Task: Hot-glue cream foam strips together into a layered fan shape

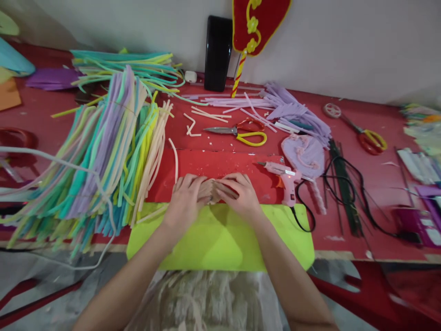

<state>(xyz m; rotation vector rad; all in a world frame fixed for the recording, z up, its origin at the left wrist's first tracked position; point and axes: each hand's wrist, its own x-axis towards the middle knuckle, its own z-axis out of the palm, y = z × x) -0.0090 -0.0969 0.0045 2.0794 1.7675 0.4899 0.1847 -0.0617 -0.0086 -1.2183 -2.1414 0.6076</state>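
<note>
My left hand (186,195) and my right hand (238,193) meet over the front of the red table. Between them they grip a beige craft piece (207,191) that looks made of fuzzy stems laid side by side; the fingers hide much of it. A lime-green mat (220,239) lies under my wrists. One peach pipe cleaner (174,158) rests just beyond my left hand. To the right of my right hand stands a pink glue gun (287,177), its nozzle facing left. Scissors (237,132) with red and yellow handles lie farther back.
A big pile of coloured pipe cleaners (99,147) fills the left. Lilac stems (289,110) and a lilac fan (305,156) lie at the right. A black phone (218,54) leans on the wall beside a red fan (258,23). The glue gun's black cable (361,188) loops rightward.
</note>
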